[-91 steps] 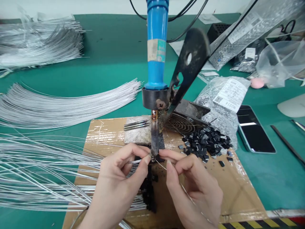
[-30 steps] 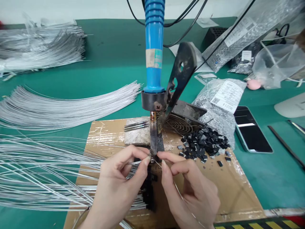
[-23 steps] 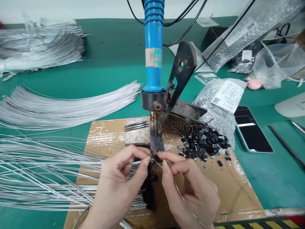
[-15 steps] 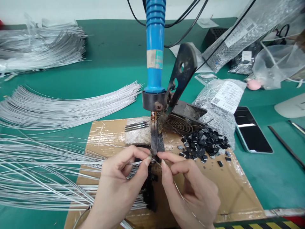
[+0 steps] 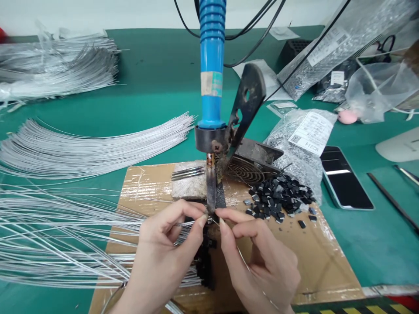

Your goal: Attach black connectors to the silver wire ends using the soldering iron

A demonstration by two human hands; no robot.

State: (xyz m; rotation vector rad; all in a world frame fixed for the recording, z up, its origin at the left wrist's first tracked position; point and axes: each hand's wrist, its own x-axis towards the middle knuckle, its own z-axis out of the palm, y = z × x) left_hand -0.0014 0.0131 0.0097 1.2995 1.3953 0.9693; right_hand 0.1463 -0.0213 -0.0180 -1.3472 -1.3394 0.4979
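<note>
A blue-handled soldering iron point(image 5: 211, 56) hangs upright in a black clamp point(image 5: 211, 138), its tip point(image 5: 211, 187) pointing down between my hands. My left hand point(image 5: 166, 248) is closed, thumb and forefinger pinching a thin white wire point(image 5: 183, 224) whose end is right under the tip. A small metallic piece shows at that end, too small to make out fully. My right hand point(image 5: 262, 261) pinches a thin strand of solder wire point(image 5: 242, 256), which runs back across the palm. The strand's front end reaches the spot beneath the tip. Below my fingers lie black connectors point(image 5: 205, 268) on wire ends.
Cardboard point(image 5: 324, 261) covers the green bench point(image 5: 157, 65). To the right sit a pile of small black pieces point(image 5: 281, 196), a round fan point(image 5: 247, 168), a bubble-wrap bag point(image 5: 304, 152) and a phone point(image 5: 347, 179). White wire bundles point(image 5: 98, 148) lie left.
My right fingertips have shifted very slightly left, closer to the tip, with the solder wire. The left hand keeps its pinch in the same place. The whole view moves a little.
</note>
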